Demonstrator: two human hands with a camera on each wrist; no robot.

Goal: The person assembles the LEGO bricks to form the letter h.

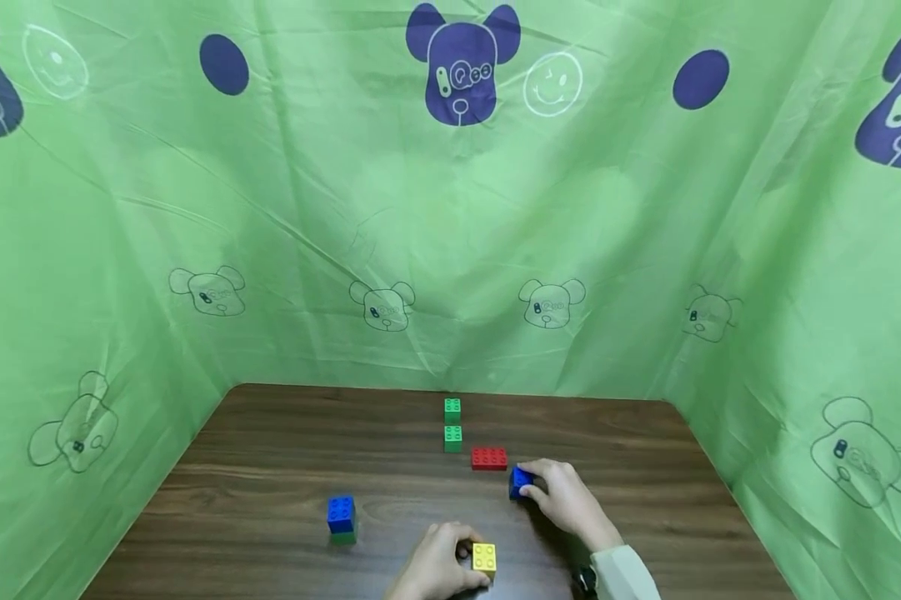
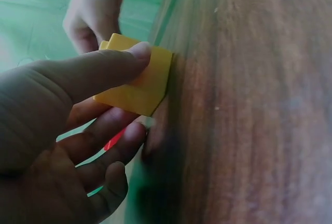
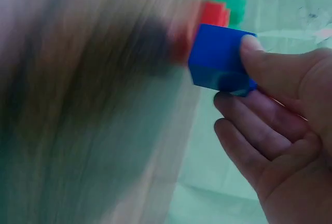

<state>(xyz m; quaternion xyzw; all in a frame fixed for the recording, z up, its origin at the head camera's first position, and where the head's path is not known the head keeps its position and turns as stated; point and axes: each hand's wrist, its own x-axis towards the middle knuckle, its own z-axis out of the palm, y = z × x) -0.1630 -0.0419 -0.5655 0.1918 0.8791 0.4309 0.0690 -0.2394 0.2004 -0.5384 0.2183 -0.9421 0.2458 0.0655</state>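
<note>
On the brown wooden table [image 1: 270, 467], a square blue plastic brick stacked on a green one [image 1: 341, 520] stands at nine o'clock. At six, the left hand [image 1: 438, 567] pinches a yellow studded plastic brick [image 1: 483, 558]. At three, the right hand [image 1: 566, 496] grips a blue plastic brick [image 1: 520, 482], a red brick [image 1: 489, 458] just beyond.

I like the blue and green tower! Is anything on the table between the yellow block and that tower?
Nothing visible. The left hand grips the yellow block, and only bare table lies between it and the blue-on-green stack. The red brick sits off the other way.
</note>
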